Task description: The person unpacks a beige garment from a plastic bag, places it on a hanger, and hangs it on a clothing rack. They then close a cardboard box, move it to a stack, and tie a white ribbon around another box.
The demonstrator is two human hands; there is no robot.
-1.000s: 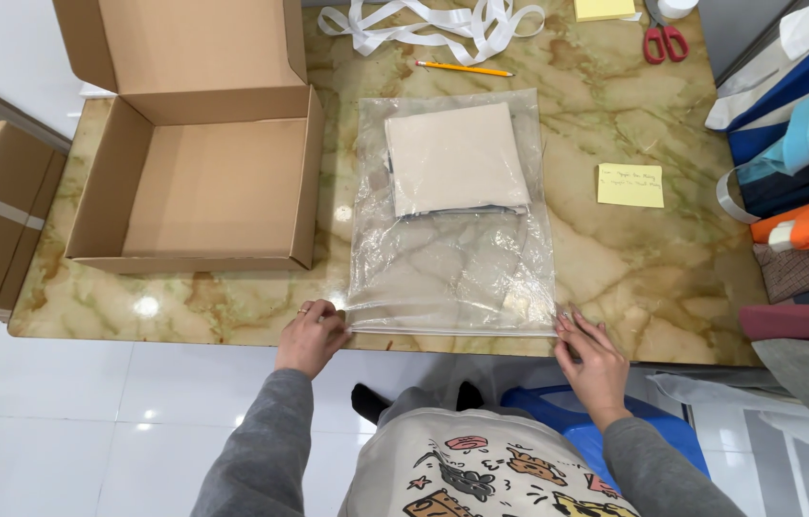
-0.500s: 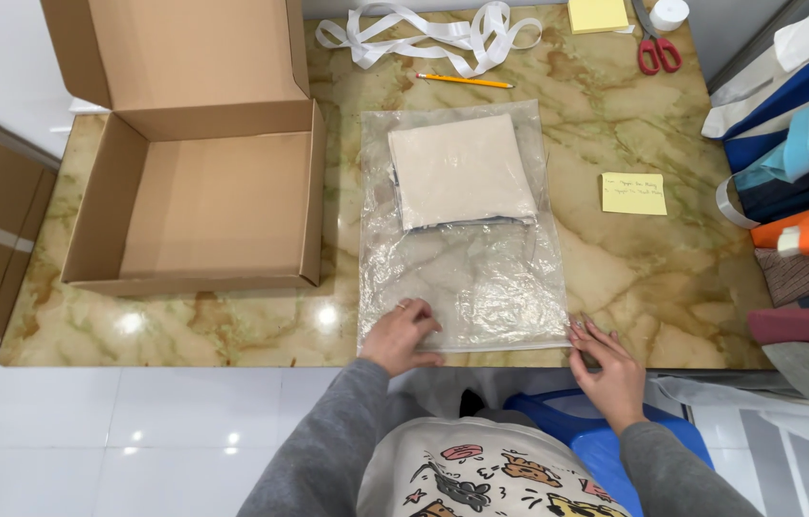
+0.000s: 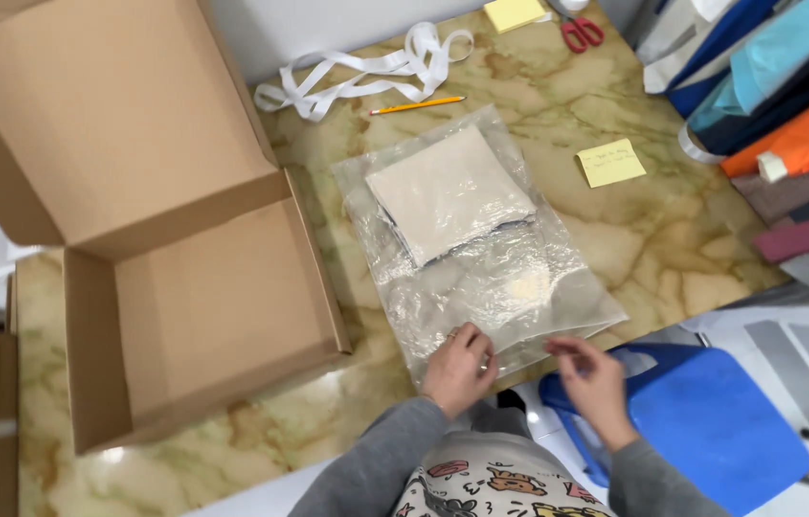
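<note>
Both hands shifted inward; left hand (image 3: 459, 367) presses plastic bag (image 3: 481, 258), grip seemingly flat.

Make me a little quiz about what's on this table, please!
1. True or false: the cardboard box is closed.
2. What lies inside the clear plastic bag? A) red scissors B) a folded beige cloth C) a yellow pencil
3. Which hand presses on the bag's near edge?

Key:
1. False. Its lid stands open, and the part of its inside in view is bare.
2. B. The folded beige cloth sits in the far half of the bag.
3. The left hand. The right hand is just off the table edge, beside the bag.
</note>
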